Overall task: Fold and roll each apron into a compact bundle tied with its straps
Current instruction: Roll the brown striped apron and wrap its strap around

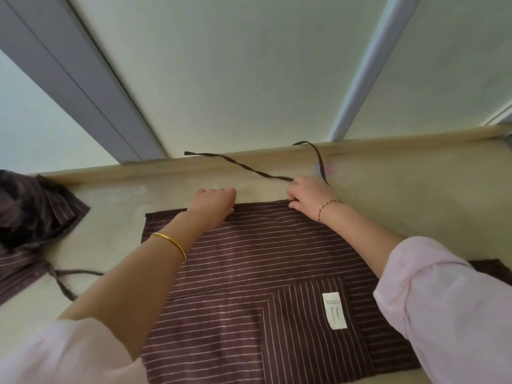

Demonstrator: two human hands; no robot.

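Apron (249, 259): brown with thin pale stripes, spread flat on the table (415, 189), reaching from the person's body to just short of the table's far raised lip.
Apron, far edge: straight and taut between the two hands; the left far corner lies free on the table.
Left hand (213, 203): fingers curled down over the far hem near its middle, knuckles up, closed on the cloth. The fingertips are hidden beneath the hand.
Right hand (307, 195): at the far right corner of the apron, fingers bent and pinching the hem there.
Strap (243, 166): dark and narrow, twisted. It leaves the right hand and runs left and away, its free end lying on the raised lip. A second length arches up behind the right hand and comes back down beside it.
Pocket panel (304, 314): sewn on the near right part of the apron, its stripes running crosswise to the rest.
Label (334, 310): white, upright rectangle on the pocket panel; print too small to read.
Heap of striped cloth (33, 212): same brown fabric, bunched at the left end of the table, well apart from the spread apron.
Loose tie (63, 281): trails from the heap across the table toward the left forearm.
Bangle (171, 243): gold, on the left wrist.
Bracelet (325, 207): thin, on the right wrist.
Sleeves (443, 314): pale pink, pushed up both forearms.
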